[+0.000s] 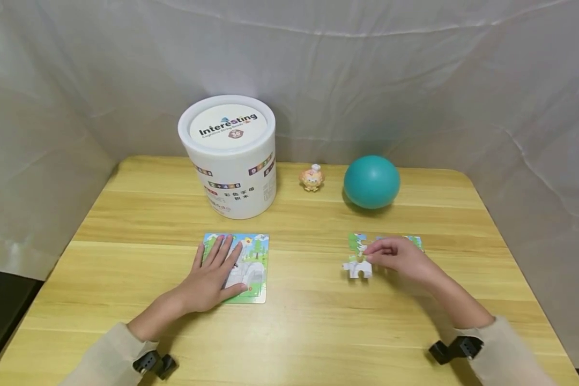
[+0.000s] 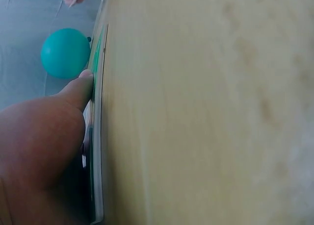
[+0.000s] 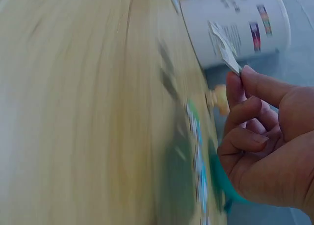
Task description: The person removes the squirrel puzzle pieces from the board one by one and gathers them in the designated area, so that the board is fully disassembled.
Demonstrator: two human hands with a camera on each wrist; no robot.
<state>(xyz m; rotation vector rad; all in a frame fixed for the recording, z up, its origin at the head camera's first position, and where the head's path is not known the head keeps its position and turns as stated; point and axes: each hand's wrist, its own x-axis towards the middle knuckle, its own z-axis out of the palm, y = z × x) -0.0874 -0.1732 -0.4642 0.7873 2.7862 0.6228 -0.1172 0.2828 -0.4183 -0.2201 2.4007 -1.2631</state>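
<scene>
My left hand lies flat with spread fingers on a square puzzle board, which shows a printed scene of trees and grey stone. In the left wrist view its thumb rests at the board's edge. Between thumb and fingertips, my right hand pinches a jigsaw piece, grey-white with a little green. The right wrist view shows that piece lifted off the table and seen nearly edge-on. Behind and beneath this hand lie more jigsaw pieces, partly hidden by it.
A white lidded tub stands at the back, behind the board. To its right are a small orange figurine and a teal balloon-like ball. A grey cloth hangs behind the wooden table.
</scene>
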